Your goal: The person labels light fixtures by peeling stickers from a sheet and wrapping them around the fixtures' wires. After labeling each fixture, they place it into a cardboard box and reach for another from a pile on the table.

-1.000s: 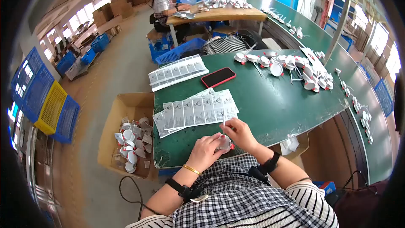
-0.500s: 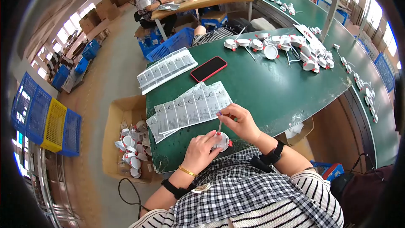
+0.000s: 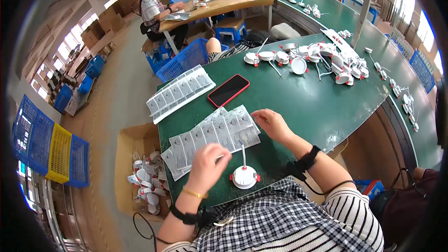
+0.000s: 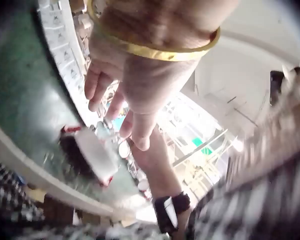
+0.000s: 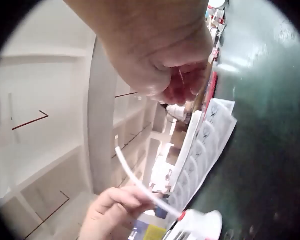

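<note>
A round white downlight (image 3: 245,178) with red side clips lies on the green table, its white cable (image 3: 243,156) standing up from it. Neither hand touches it. Up and left of the lamp, my left hand (image 3: 208,162) hovers with loosely bent fingers over the near end of the label sheets (image 3: 198,139); in the left wrist view those fingers (image 4: 117,107) hang relaxed with nothing between them. My right hand (image 3: 274,124) is raised beside the sheets' right end. Its fingers (image 5: 182,87) curl loosely in the right wrist view, and no object shows in them.
A red-edged phone (image 3: 228,90) and another label stack (image 3: 181,94) lie farther back. Many downlights (image 3: 322,58) are heaped at the table's far right. Left of the table stands a cardboard box (image 3: 125,168) of lamps. A person (image 3: 151,14) sits at another table.
Both hands have let go of the lamp and its cable. The left hand moved up and left, the right hand up and right. The lamp now sits alone with its cable upright.
</note>
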{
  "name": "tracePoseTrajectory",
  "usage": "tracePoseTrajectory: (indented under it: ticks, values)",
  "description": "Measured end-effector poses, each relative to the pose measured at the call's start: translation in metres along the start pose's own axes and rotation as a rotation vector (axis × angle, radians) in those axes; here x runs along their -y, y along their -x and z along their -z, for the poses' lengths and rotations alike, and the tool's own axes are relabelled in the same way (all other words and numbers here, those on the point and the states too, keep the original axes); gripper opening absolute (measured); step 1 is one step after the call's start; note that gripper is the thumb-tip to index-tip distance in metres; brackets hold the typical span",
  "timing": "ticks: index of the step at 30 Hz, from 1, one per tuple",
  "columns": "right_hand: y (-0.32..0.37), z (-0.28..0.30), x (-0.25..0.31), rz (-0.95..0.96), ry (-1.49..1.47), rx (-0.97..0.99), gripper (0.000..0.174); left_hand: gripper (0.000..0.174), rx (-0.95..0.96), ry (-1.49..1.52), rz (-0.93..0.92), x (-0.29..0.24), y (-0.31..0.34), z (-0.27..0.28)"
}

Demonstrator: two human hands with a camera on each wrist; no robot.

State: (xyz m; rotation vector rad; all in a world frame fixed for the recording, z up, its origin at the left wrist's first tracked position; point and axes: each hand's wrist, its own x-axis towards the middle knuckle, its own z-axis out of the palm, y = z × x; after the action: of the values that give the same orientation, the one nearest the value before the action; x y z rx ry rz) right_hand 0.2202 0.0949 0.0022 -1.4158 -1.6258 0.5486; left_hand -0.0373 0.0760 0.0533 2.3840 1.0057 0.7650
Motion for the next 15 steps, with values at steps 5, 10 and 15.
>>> tracePoseTrajectory:
  ticks: [5, 10, 15]
  values:
    - [-0.028, -0.015, -0.03, -0.042, 0.098, 0.042, 0.023, 0.011, -0.155, -0.192, -0.081, 0.031, -0.084, -0.021]
    - [-0.037, -0.023, -0.036, -0.016, 0.192, 0.075, 0.026, 0.019, -0.067, -0.369, -0.058, 0.053, -0.11, -0.062]
    - [-0.035, -0.023, -0.034, -0.006, 0.183, 0.078, 0.023, 0.019, -0.044, -0.388, -0.063, 0.055, -0.111, -0.074]
